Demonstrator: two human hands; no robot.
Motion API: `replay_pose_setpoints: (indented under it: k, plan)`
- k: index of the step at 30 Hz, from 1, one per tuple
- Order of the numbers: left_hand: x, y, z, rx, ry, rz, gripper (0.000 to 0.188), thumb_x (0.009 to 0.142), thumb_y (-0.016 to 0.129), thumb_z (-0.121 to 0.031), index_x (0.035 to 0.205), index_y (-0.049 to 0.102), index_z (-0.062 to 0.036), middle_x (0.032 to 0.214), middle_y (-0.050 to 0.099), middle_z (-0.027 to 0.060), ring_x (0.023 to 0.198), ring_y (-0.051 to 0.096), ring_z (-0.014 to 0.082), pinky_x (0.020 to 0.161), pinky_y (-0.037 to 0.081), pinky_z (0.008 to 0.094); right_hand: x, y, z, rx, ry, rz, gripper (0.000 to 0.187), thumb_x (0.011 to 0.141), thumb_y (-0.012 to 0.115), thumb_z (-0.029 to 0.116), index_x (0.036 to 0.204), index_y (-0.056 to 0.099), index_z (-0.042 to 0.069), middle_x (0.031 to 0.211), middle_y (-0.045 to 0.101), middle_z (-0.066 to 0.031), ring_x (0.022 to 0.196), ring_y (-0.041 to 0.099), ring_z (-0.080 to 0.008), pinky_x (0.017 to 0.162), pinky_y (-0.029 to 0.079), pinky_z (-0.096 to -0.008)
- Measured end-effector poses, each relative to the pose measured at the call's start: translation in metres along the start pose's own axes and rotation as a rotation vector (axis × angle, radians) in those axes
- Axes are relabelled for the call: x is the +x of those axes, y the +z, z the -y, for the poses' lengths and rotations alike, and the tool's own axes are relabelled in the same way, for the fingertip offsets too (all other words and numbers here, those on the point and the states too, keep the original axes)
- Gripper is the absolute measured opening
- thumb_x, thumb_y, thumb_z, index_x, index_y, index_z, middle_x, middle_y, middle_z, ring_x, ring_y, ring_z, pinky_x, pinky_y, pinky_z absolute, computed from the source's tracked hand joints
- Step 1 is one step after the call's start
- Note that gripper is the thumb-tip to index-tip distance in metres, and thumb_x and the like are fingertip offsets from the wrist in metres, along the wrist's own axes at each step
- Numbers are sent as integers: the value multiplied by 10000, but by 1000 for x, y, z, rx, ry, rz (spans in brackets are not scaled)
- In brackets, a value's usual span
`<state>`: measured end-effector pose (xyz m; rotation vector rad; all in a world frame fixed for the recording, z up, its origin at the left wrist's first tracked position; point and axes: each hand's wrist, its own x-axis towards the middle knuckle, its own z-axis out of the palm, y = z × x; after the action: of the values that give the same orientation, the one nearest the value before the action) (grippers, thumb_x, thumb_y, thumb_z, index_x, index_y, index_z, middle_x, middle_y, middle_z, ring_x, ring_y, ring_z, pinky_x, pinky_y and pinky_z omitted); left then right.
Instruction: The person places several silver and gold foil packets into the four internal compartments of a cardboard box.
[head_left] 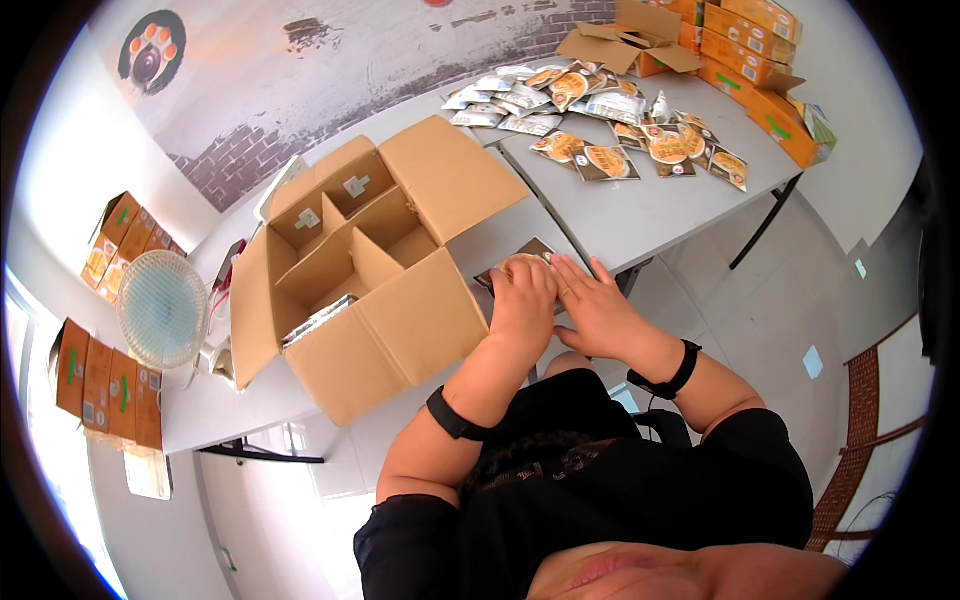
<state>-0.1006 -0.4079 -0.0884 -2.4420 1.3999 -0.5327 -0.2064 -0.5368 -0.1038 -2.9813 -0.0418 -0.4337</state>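
Left hand (pixel 525 296) and right hand (pixel 598 308) are laid, fingers bent, over a brown packet (pixel 539 246) near the bench (pixel 503 232)'s right edge; whether it is pinched cannot be told.

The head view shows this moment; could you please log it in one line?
left hand: over dark packet | right hand: beside left, at packet | divided carton: flaps open | packet pile: right-hand table

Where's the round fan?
It's at the left side of the head view: the round fan is near the orange boxes, left of the big open cardboard box.
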Motion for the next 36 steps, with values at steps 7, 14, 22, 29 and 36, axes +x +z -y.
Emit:
replay_pose_setpoints:
  k: [7,14,22,29,36]
  plan:
    - [3,4,6,-176,-12,4,1004,800,805,-479,1558,372,17,1647,310,226,1548,260,359,1152,314,664,-3,1,4,-31,16,-51,912,847,760,350,1567,363,-44,1666,313,-218,1560,288,-335,1245,233,-576]
    - [-2,17,1,-155,-46,-64,1021,810,806,-466,1563,347,48,1652,289,261,1562,229,384,1168,270,683,17,-12,-8,-80,-52,-5,1028,758,829,430,1545,385,-59,1637,340,-253,1543,308,-361,1256,239,-534]
    - [-9,16,-7,-33,-52,-3,913,895,717,-411,1565,333,75,1654,275,295,1555,227,426,1190,241,663,54,-7,-39,129,-208,68,1159,636,902,447,1556,377,-22,1631,353,-247,1535,329,-364,1250,265,-526]
    - [-7,22,2,-41,-24,-104,885,829,781,-374,1508,408,55,1552,439,252,1483,379,368,1154,341,607,55,-16,-33,167,-130,152,1131,642,896,462,1553,398,15,1642,354,-222,1548,317,-322,1244,255,-568]
    - [-10,29,6,-187,5,-222,860,775,832,-320,1460,459,42,1520,472,248,1462,405,381,1136,355,621,49,-20,-23,29,-77,199,1122,705,841,532,1564,366,-12,1654,328,-230,1563,285,-335,1236,230,-623]
